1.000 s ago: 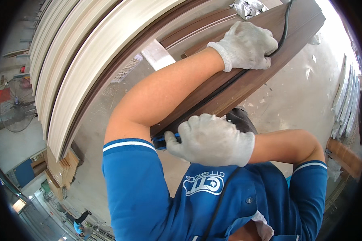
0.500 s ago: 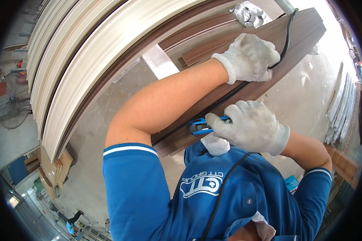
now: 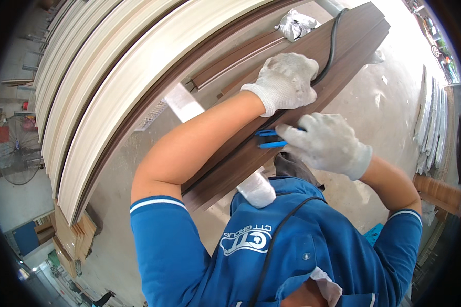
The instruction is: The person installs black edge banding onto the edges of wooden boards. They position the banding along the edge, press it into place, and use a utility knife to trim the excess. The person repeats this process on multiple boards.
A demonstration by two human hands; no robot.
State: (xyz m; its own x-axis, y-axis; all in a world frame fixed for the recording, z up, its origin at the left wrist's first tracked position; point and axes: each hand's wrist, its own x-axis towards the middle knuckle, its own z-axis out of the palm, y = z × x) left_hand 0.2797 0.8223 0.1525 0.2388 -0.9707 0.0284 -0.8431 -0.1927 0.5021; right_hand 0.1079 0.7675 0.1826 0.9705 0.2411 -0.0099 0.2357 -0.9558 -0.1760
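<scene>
My left hand (image 3: 287, 82), in a pale knitted glove, is closed in a fist over a long dark-brown wood-grain panel (image 3: 351, 41). A black cable (image 3: 333, 43) runs along the panel and into the curled fingers, then shows again past the wrist. Nearer my body, my right hand (image 3: 322, 140), gloved the same way, is closed round a blue-and-black hand tool (image 3: 271, 139). Part of the tool is hidden by the fingers, and its exact kind is unclear. Its front part sits over the panel; whether it touches cannot be told.
Long cream panels (image 3: 133, 66) stretch along the left and top. More brown strips (image 3: 241, 59) lie beyond my left hand, near a crumpled silvery plastic wrap (image 3: 296, 24). A white wrapped bundle (image 3: 257, 189) is by my shirt. Wrapped lengths (image 3: 430, 123) lie on the floor to the right.
The view has shifted, so the panel and both hands appear further left. My right hand and the blue tool sit closer to my left hand. Both hands keep their hold.
</scene>
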